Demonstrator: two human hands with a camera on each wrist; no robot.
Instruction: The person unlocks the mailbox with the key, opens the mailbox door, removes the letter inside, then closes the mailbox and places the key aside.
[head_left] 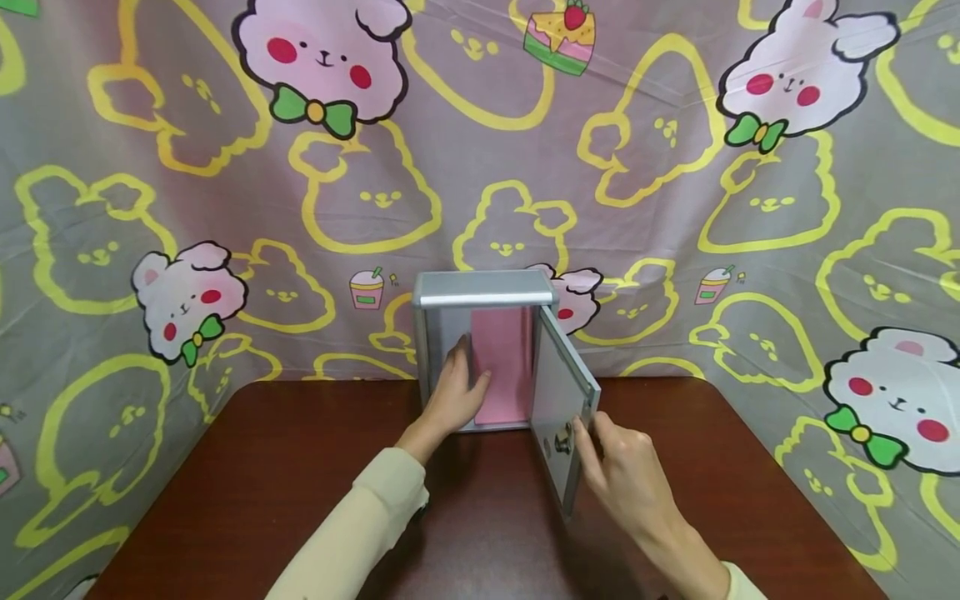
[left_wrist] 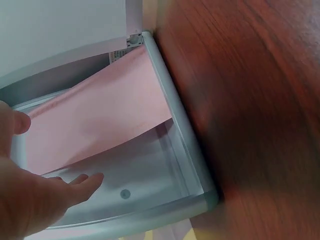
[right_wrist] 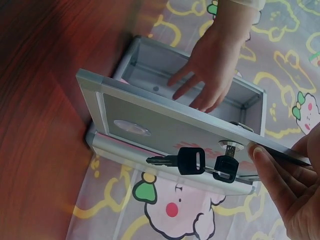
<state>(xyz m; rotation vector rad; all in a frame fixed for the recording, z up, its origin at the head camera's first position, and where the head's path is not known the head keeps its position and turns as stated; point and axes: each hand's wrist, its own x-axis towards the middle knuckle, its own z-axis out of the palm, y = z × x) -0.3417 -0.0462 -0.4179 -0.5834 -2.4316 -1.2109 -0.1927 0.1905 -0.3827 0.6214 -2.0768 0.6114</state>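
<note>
Cartoon-printed cloth [head_left: 495, 154] backs a brown table [head_left: 277, 467], by whose far edge a metal box [head_left: 487, 287] stands open, the left hand [head_left: 456, 396] spread near a pink sheet [head_left: 508, 358] inside, the right hand [head_left: 633, 471] pinching the door [head_left: 557, 383], best held steady to keep the reach unobstructed

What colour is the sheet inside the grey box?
The sheet is pink, best seen in the left wrist view.

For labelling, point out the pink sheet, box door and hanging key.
Pink sheet [left_wrist: 100, 112], left wrist view, its middle.
Box door [head_left: 556, 396], head view, inner face.
Hanging key [right_wrist: 188, 161], right wrist view, black head.
</note>
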